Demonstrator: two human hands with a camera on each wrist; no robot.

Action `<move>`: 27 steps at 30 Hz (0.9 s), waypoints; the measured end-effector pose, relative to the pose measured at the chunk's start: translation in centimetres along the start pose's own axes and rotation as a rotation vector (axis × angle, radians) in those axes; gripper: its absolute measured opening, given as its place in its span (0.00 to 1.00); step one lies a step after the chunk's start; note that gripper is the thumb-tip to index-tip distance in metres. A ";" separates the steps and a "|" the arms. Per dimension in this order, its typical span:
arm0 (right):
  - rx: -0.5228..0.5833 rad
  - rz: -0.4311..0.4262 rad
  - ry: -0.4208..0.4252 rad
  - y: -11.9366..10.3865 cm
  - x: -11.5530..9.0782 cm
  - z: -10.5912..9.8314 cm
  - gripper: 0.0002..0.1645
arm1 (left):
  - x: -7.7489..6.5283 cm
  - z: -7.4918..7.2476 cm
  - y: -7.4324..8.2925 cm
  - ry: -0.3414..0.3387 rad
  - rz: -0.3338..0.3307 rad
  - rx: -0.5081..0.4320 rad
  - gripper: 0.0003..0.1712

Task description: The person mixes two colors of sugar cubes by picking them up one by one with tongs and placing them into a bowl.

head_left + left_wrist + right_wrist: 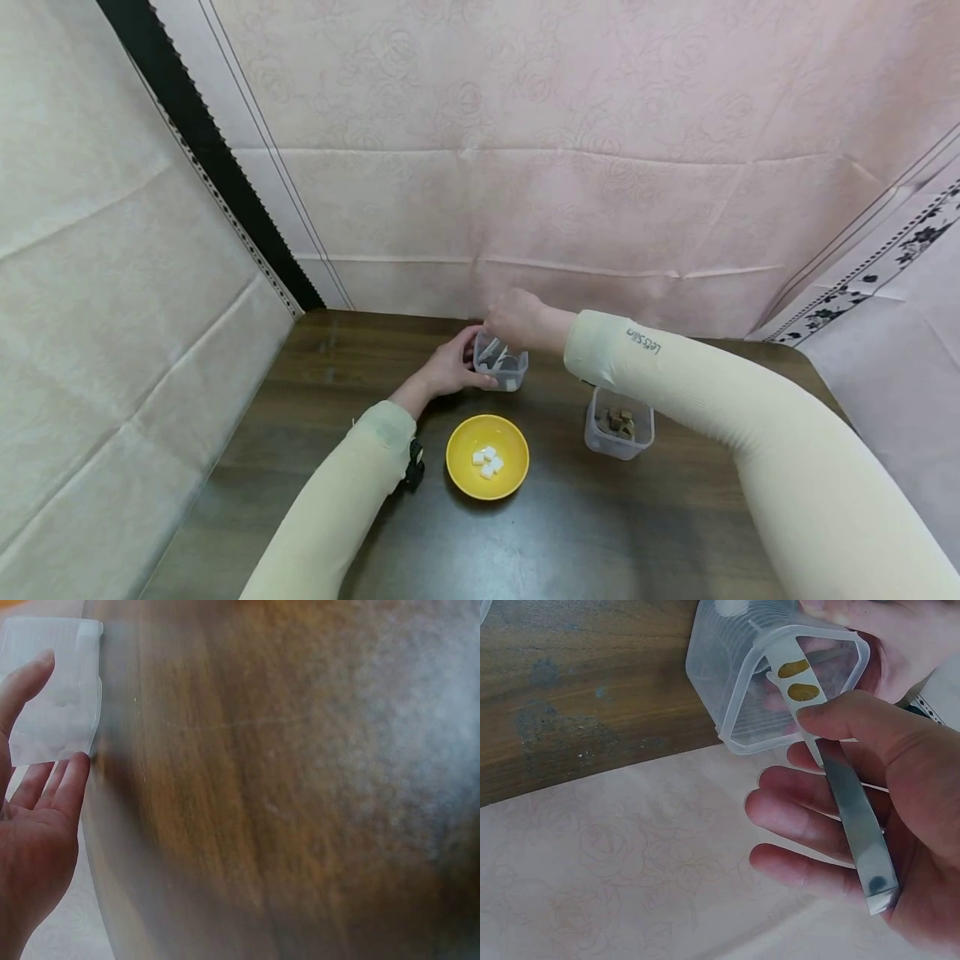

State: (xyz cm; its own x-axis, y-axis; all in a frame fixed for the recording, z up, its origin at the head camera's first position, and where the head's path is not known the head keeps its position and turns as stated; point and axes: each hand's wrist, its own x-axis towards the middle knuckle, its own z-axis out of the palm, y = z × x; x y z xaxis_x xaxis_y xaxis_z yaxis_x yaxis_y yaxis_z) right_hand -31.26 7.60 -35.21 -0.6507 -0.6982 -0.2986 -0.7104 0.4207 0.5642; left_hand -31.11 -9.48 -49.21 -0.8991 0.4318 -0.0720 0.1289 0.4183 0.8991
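My left hand (448, 367) grips a clear plastic container (513, 380) at its left side, thumb along the near wall and fingers behind. In the left wrist view that container (56, 712) sits between thumb and fingertips. My right hand (517, 321) is above the container's far rim. It holds metal tongs (859, 825), thumb pressed on one arm, as the right wrist view shows. The slotted end of the tongs reaches inside the container. A small white piece (511, 384) lies at the container's bottom. Nearer to me, a yellow bowl (487, 492) holds several white cubes (487, 471).
A second clear container (615, 446) with brown pieces (621, 422) stands on the right, beneath my right forearm. The dark wooden table (562, 542) ends at a pale cloth wall (600, 208) behind the hands. More cloth hangs at both sides.
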 end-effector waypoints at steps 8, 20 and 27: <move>0.044 0.026 -0.045 -0.4 0.5 -0.2 0.20 | -0.1 0.1 -0.2 -0.005 0.012 -0.010 0.54; 0.245 0.122 -0.198 0.5 1.6 -0.3 0.20 | -0.1 0.1 -0.2 -0.007 0.018 -0.017 0.51; 0.290 0.098 -0.197 0.4 1.6 -0.9 0.19 | -0.2 0.0 0.1 -0.003 0.014 -0.024 0.53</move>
State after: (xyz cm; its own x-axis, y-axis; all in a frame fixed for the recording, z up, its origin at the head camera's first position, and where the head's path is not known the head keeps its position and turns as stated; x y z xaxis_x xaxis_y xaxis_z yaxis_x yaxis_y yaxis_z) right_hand -32.36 6.12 -34.72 -0.7384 -0.5333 -0.4127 -0.6704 0.6466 0.3639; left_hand -30.92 -9.59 -49.12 -0.8961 0.4397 -0.0608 0.1309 0.3928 0.9103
